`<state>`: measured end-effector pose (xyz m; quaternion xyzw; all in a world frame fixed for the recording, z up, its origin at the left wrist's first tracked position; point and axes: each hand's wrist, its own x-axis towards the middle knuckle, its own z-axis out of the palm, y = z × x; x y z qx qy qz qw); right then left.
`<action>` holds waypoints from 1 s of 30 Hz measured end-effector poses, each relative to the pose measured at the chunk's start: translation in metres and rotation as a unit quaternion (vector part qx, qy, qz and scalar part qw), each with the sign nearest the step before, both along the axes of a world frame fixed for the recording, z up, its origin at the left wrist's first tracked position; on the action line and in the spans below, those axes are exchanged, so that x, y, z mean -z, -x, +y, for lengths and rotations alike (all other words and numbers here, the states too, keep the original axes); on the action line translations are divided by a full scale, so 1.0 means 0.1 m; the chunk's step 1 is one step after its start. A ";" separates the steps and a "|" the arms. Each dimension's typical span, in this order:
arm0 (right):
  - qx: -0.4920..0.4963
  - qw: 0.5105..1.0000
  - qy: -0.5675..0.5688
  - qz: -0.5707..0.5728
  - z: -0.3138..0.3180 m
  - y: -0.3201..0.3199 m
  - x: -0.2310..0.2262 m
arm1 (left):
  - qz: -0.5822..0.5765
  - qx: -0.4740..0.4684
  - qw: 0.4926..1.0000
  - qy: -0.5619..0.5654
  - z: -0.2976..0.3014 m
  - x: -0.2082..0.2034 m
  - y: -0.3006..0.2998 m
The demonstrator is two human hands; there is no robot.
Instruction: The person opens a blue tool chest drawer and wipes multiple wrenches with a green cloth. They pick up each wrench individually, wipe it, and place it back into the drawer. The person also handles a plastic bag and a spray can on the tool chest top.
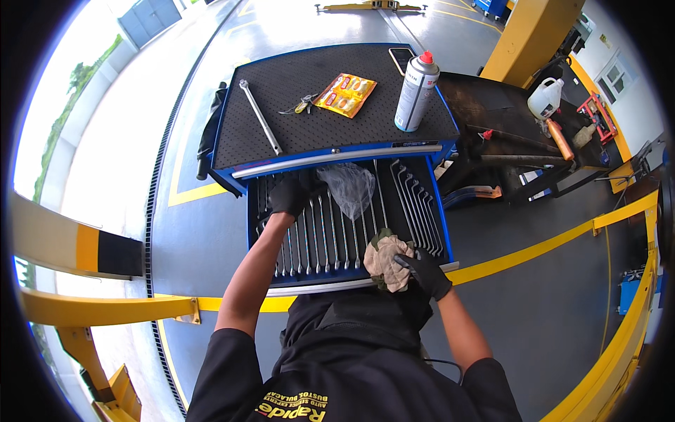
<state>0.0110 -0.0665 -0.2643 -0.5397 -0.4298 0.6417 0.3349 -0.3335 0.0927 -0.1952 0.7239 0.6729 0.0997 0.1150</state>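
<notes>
My left hand (295,193), in a black glove, reaches into the open drawer (383,280) of a blue tool cabinet. Its fingers are bent away from view beside a crumpled clear plastic bag (349,191); whether they grip it cannot be made out. The bag lies over a row of combination wrenches (326,239). My right hand (426,273), also gloved in black, is closed on a bunched beige and dark green rag (388,261) at the drawer's front edge. More wrenches with bent ends (418,204) lie along the drawer's right side.
The cabinet's dark top (281,77) carries a long wrench (260,118), keys (304,105), a yellow packet (346,95), a spray can (417,95) and a phone (401,59). At right stands a dark workbench (485,105) with a white jug (545,98). Yellow rails (105,309) flank me.
</notes>
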 end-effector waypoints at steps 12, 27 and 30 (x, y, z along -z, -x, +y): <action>-0.155 0.958 -0.212 0.114 0.41 0.83 -0.31 | -0.469 -0.088 0.878 0.042 -1.64 -0.58 -0.35; -0.016 0.954 -0.299 0.028 0.05 1.53 -1.42 | -0.390 0.042 0.920 -0.009 -1.97 -0.72 -0.53; -0.011 0.944 -0.330 0.025 0.07 1.39 -1.43 | -0.445 0.045 0.894 -0.004 -1.97 -0.84 -0.60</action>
